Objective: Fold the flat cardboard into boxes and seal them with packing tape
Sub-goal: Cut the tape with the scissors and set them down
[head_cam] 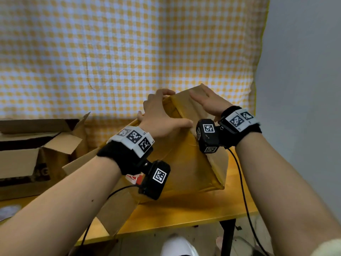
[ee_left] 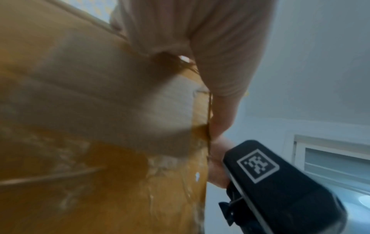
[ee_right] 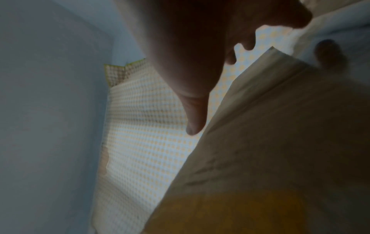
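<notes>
A brown cardboard box (head_cam: 186, 169) stands tilted on the wooden table (head_cam: 184, 218), with glossy yellow-brown tape (head_cam: 175, 156) over its near face. My left hand (head_cam: 162, 111) grips the box's top left edge, fingers curled over the far side and thumb lying along the near face. In the left wrist view the palm (ee_left: 200, 39) sits against the taped cardboard (ee_left: 100, 110). My right hand (head_cam: 208, 102) lies flat on the upper right panel with its fingers straight. The right wrist view shows that hand (ee_right: 180, 55) above the sloping panel (ee_right: 280, 142).
An open cardboard box (head_cam: 36, 145) stands at the left of the table. A red and white item (head_cam: 133, 178) peeks out below my left wrist. Flat cardboard (head_cam: 114, 209) hangs over the table's front edge. A yellow checked cloth (head_cam: 110, 52) covers the wall behind.
</notes>
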